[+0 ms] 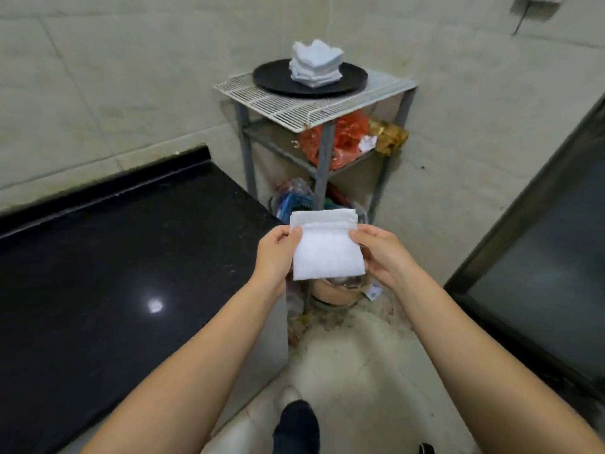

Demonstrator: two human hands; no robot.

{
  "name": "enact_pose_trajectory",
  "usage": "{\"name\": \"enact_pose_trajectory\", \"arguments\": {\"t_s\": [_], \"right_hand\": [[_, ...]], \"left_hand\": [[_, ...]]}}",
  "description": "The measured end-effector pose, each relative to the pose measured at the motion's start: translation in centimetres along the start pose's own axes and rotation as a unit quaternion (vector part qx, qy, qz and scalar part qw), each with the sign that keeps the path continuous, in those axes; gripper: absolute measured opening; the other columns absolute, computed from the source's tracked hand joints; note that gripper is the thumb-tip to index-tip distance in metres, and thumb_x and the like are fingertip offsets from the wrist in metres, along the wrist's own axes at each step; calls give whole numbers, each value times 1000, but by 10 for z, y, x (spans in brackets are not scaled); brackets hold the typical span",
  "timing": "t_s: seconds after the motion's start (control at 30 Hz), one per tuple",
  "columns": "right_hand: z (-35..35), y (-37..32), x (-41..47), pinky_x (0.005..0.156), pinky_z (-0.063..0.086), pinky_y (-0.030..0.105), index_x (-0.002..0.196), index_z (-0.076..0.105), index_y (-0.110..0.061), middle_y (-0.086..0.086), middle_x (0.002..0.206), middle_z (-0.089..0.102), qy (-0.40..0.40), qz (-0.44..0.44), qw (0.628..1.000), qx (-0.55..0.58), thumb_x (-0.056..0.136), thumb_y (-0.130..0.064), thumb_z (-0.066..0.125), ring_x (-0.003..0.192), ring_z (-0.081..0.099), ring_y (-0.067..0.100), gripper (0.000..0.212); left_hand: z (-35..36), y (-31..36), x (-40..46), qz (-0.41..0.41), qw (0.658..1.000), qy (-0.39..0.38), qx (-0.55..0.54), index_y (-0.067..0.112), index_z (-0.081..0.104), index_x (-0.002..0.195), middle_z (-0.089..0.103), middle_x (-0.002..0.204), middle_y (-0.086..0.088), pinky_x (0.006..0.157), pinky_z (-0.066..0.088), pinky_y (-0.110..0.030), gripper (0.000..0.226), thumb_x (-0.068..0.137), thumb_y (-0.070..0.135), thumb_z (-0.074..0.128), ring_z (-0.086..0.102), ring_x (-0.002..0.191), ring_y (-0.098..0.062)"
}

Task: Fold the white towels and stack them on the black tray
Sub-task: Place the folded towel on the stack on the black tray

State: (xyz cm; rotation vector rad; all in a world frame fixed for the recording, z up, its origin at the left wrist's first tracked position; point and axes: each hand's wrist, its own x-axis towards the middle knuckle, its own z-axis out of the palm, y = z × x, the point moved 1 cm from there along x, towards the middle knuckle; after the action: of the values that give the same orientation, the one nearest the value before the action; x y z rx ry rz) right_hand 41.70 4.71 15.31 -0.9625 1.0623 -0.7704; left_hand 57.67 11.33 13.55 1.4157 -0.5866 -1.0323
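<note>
Fingers (296,232) of left hand (276,253) and right hand (381,253) pinching folded white towel (327,253) midair, well short of black tray (278,78); towel stack (316,63) already there; placing left.

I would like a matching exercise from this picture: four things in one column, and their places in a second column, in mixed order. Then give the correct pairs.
Things:
1. folded white towel
2. stack of towels
3. black tray
4. red plastic bag

Places:
A. on the white wire rack, at the top of the stand
B. on the middle shelf of the stand
C. between the left hand and the right hand, pinched at both sides
D. on the black tray

Pairs: 1-C, 2-D, 3-A, 4-B
</note>
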Motion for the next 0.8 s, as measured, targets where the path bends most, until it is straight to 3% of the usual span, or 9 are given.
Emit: {"name": "enact_pose_trajectory", "arguments": {"t_s": [0.3,0.4,0.47,0.57,0.63,0.73,0.8], "right_hand": [[14,-154,191,60,53,22,89,66,-13,2,85,69,-8,-125,990,-70,92,-7,57,65,66,9,11],[18,-201,242,73,52,27,97,66,-9,4,91,69,-12,-166,979,-116,91,-9,58,78,64,15,9],[20,-232,279,80,52,32,98,67,-13,3,97,69,-20,-187,968,-164,91,-13,60,87,64,17,10],[25,-281,338,74,48,31,100,66,-4,11,96,68,-41,-247,941,-227,91,-12,59,82,61,16,14],[33,-315,382,69,45,25,101,65,-1,12,96,67,-45,-277,925,-255,91,-12,59,80,58,14,16],[52,-361,447,67,44,18,112,64,-2,8,101,63,-64,-295,913,-276,91,-13,59,90,57,15,24],[63,-380,484,69,44,22,113,65,-3,7,101,63,-82,-298,901,-306,90,-14,59,91,57,15,26]], "left_hand": [[63,129,198,89,994,-23,52,13,55,73,53,76,-11,57,40,-31,22,94,22,56,50,64,-21],[78,165,250,119,990,-18,69,15,53,70,50,80,-12,64,38,-34,24,92,22,57,48,73,-22],[89,186,285,135,988,-12,68,10,58,77,54,84,-14,67,45,-38,19,93,21,56,52,77,-23],[110,218,339,146,987,9,68,7,57,84,59,86,-15,67,52,-37,17,94,20,54,58,76,-25],[125,241,377,150,986,39,62,10,54,80,60,82,-10,54,53,-27,18,95,21,53,59,71,-20],[141,268,431,153,981,105,47,14,45,71,49,71,-6,40,46,-18,25,94,19,54,50,58,-16],[146,279,461,143,978,141,53,15,41,71,43,66,-4,38,44,-18,26,93,18,55,45,55,-15]]}}
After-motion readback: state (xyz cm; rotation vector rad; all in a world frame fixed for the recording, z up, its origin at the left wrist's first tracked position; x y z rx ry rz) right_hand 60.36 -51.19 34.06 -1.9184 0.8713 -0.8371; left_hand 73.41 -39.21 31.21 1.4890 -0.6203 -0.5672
